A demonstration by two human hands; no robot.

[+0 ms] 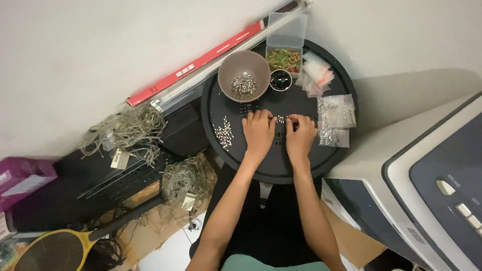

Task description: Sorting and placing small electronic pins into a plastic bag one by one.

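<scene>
Black round tray (261,170) is used as the work surface, set close in front of the person so both hands reach it without stretching. Left hand (258,133) and right hand (300,136) are laid palm-down side by side at tray centre, fingertips meeting over a small cluster of metal parts (281,120). Fingers are curled down onto the parts, apparently pinching or sorting them; whether any piece is actually gripped cannot be told, as the fingertips cover it.

Parts themselves: small, silvery, elongated, shiny; exact shape too small to make out. They lie on the tray between the two hands, touching the fingertips.

Stock is kept within arm's reach along the far rim. More of the same silvery pieces are piled in a grey bowl (244,75), just beyond the left hand. A loose row of them (224,134) is spread on the tray left of the left hand, apart from the bowl, likely a separate batch. A small black cup (280,80) sits beside the bowl, contents dark, unclear. A clear box (284,50) with its lid open holds red and green bits. Clear bags (337,120) holding silvery pieces are stacked just right of the right hand; red-striped empty bags (317,73) lie behind them.

Off the tray: a red strip (201,62) leans along the wall, tangled wire bundles (128,131) lie at left, a grey-white appliance (427,185) stands at right.
</scene>
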